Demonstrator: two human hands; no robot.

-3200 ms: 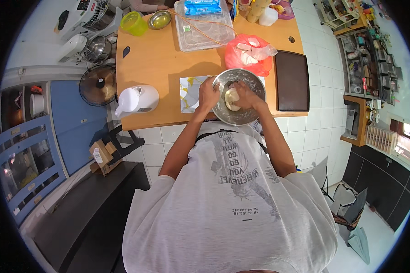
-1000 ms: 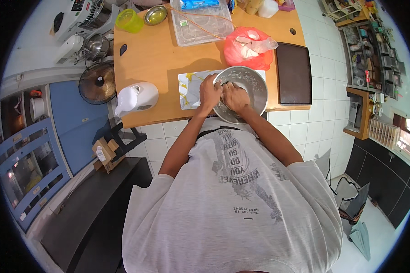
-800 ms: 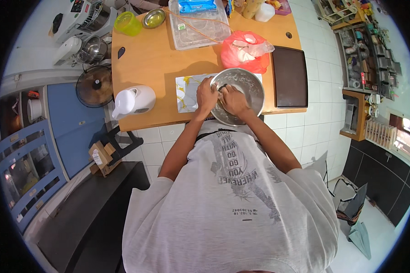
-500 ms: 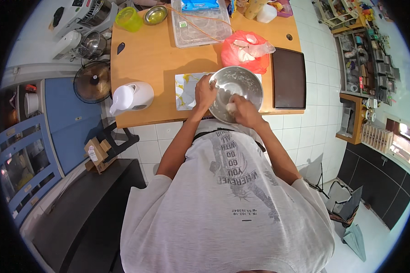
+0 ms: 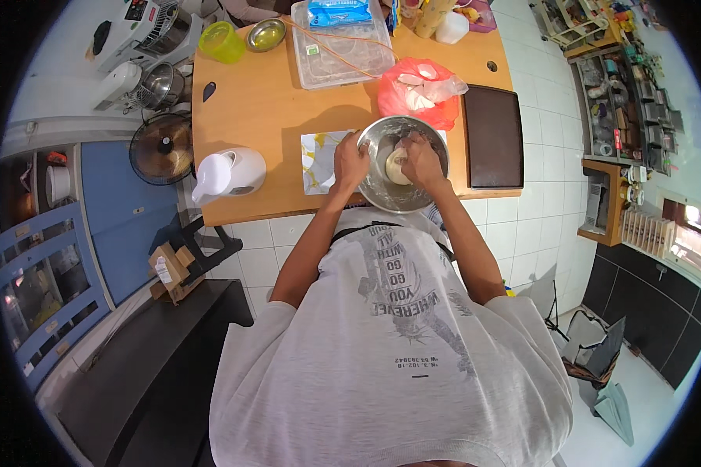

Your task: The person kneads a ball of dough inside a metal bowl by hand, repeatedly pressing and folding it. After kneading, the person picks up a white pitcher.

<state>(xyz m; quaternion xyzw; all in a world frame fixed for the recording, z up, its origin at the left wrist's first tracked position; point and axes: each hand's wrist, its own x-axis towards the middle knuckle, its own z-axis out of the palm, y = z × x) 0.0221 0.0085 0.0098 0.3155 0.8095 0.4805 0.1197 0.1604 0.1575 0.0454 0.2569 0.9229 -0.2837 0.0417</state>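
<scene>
A steel mixing bowl [image 5: 379, 189] sits at the table's near edge, tilted toward me. My left hand [image 5: 352, 162] grips its left rim, fingers closed over the edge. Inside the bowl, my right hand [image 5: 420, 162] is closed against a pale lump of dough [image 5: 396, 166], its fingers partly hidden behind the knuckles. Floury smears cling to the bowl's inner wall. Under and beside the bowl lies a white and yellow patterned sheet [image 5: 317, 165].
A white electric kettle [image 5: 246, 171] stands at left, a dark baking tray [image 5: 494, 136] at right. Beyond the bowl are a red plastic bag [image 5: 401, 97] and a clear lidded box [image 5: 343, 58]. A green cup [image 5: 221, 45] and metal dish [image 5: 265, 36] stand far left; a person's sleeve [image 5: 249, 9] shows behind.
My right hand has moved farther into the bowl, away from me, and more of the dough shows beside it. My left hand stays on the rim. The view has shifted slightly.
</scene>
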